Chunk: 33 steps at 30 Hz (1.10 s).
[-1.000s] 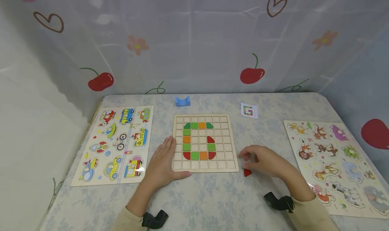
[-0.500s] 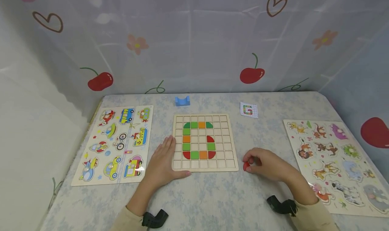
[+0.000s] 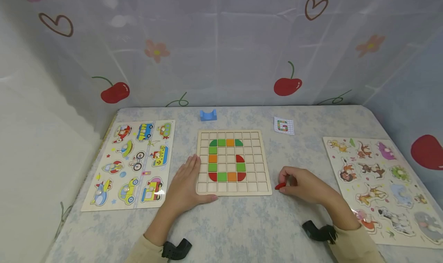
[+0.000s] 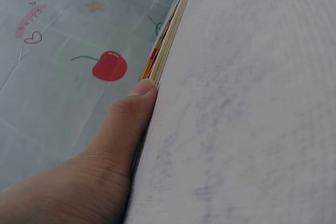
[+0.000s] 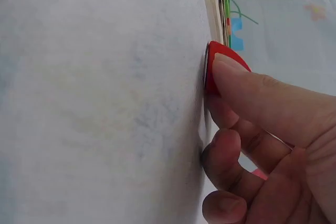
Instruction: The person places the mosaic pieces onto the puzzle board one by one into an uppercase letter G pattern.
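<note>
Scanning from the left: vehicle puzzle (image 3: 131, 165), then my left hand (image 3: 185, 184) flat and open, steadying the grid board (image 3: 232, 162) at its left edge. My right hand (image 3: 304, 186) pinches a red quarter-round tile (image 3: 280, 186) on the table (image 3: 242, 228), just right of the board. I'd lift it cleanly and match the curve's direction. The card (image 3: 283, 125) reads "G".

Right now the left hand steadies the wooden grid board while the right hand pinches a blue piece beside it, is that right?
Not quite: the piece is red, as the right wrist view shows. The left hand does steady the wooden grid board, and the right hand pinches the piece beside it.
</note>
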Each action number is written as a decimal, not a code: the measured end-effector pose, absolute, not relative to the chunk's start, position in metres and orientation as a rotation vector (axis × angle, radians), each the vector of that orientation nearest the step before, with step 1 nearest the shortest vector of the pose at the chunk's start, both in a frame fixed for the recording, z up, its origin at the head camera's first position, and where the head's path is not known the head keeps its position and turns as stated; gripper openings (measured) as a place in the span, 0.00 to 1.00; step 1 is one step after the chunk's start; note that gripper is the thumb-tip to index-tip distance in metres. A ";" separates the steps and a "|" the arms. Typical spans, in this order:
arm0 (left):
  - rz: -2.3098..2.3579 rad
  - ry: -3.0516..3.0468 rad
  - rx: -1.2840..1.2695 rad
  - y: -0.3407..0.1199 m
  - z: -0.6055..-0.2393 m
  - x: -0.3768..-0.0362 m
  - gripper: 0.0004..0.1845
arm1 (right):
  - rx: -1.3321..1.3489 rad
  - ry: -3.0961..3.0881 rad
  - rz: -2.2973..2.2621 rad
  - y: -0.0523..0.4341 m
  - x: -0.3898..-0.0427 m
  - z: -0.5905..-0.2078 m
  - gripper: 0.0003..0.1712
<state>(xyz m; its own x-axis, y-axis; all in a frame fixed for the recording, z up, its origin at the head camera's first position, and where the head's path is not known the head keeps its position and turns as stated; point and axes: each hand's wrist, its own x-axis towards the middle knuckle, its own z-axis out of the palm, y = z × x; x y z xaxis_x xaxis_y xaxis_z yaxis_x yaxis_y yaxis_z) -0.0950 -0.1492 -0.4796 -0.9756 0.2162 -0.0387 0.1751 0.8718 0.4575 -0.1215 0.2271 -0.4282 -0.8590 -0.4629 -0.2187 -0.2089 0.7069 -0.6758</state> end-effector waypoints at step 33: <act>0.690 2.954 0.333 -0.152 -0.481 -0.096 0.72 | -0.502 2.760 -0.914 0.089 -0.169 -0.429 0.05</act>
<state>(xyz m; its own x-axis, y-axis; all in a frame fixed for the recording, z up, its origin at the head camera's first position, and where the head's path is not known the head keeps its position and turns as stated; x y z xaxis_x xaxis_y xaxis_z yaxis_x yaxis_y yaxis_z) -0.0959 -0.1515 -0.4806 -0.9722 0.2310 -0.0374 0.1906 0.8743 0.4464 -0.1694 0.0886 -0.4286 -0.9245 -0.3742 -0.0730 -0.2567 0.7523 -0.6067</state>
